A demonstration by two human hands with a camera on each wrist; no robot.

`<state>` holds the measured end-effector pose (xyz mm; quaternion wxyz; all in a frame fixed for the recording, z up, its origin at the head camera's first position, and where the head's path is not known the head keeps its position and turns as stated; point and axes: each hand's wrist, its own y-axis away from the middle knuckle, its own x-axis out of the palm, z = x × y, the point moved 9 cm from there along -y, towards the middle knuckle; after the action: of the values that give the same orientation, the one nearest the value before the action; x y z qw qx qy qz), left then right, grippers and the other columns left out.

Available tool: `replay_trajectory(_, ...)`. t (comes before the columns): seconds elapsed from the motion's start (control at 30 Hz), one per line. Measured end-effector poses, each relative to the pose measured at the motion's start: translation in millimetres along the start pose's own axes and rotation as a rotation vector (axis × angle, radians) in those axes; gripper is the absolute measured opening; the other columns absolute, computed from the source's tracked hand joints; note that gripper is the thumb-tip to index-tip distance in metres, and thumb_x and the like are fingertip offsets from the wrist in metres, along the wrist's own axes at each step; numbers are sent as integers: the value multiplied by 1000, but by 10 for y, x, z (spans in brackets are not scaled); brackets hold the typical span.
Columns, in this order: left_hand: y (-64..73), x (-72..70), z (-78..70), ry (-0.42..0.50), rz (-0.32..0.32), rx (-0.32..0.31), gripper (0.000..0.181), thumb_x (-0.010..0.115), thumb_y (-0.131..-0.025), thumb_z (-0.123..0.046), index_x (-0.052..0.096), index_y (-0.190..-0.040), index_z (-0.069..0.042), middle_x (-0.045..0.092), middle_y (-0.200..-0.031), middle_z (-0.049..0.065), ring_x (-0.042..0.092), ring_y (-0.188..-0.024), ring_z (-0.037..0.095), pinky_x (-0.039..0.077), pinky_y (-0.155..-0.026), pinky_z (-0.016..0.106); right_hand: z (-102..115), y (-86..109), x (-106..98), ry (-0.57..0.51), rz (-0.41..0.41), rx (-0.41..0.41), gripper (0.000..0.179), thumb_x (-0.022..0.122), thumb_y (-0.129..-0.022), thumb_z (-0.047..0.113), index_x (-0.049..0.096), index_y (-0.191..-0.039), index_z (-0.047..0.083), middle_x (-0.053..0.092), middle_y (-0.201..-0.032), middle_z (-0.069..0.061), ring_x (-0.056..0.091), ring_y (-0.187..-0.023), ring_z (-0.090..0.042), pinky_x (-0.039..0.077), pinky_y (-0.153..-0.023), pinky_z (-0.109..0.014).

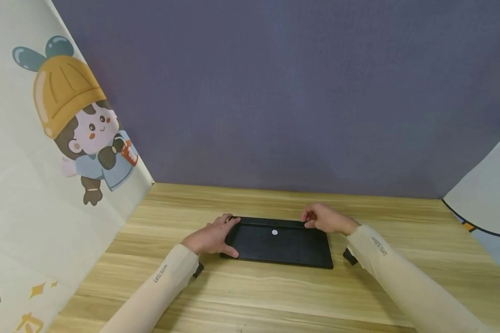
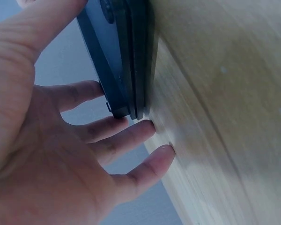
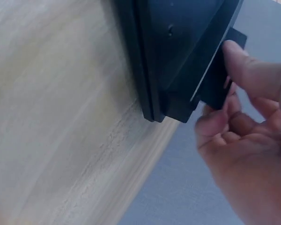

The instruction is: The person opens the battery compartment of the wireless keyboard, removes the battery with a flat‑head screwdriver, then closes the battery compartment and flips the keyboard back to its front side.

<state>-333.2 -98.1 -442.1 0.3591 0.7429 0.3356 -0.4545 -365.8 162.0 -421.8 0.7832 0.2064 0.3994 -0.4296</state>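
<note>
Wooden bench (image 1: 254, 296) below, black slab (image 1: 283, 246) lying flat on it; left grip (image 1: 212, 236) spread across its left end, right grip (image 1: 326, 218) pinching a black flap (image 3: 216, 79) at the far edge, white dot (image 1: 274, 232) on top!

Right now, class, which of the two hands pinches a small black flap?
The right hand pinches the flap at the edge of the black panel; the left hand instead rests spread against the panel's left end.

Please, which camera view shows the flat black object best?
The head view: there the flat black object appears nearly whole, with its round white spot. The left wrist view shows only one end; the right wrist view, only the other.
</note>
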Motion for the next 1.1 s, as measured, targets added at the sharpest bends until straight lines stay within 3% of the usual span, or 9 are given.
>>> replay_trajectory(0.27,-19,0,1,11,2,-16,101,76,-72,-51,22,-152,-21,12,-155,12,21,-138,30,22,-106,56,-98,-94,-213,19,-150,46,15,63,-88,-3,70,-99,3,65,-87,-6,60,-78,-17,50,-69,-36)
replay_trajectory(0.57,-65,-17,-22,20,-7,-26,101,76,-72,-51,23,-152,-20,14,-155,12,22,-138,31,22,-105,57,-330,-295,-225,34,-125,71,14,66,-83,-6,73,-91,2,68,-87,-7,62,-79,-22,50,-72,-41)
replay_trajectory(0.8,-81,-19,-27,17,-2,-23,100,76,-73,-51,23,-152,-20,14,-155,12,21,-138,30,22,-105,57,-383,-325,-218,11,-145,64,11,70,-80,-4,74,-85,5,68,-89,-8,62,-80,-24,51,-71,-40)
replay_trajectory(1.1,-66,-30,-28,13,-8,-25,100,76,-72,-51,24,-151,-18,15,-154,12,22,-138,30,23,-105,56,-446,-259,-272,7,-190,87,12,65,-86,-4,71,-96,-5,68,-92,-14,63,-84,-27,51,-74,-41)
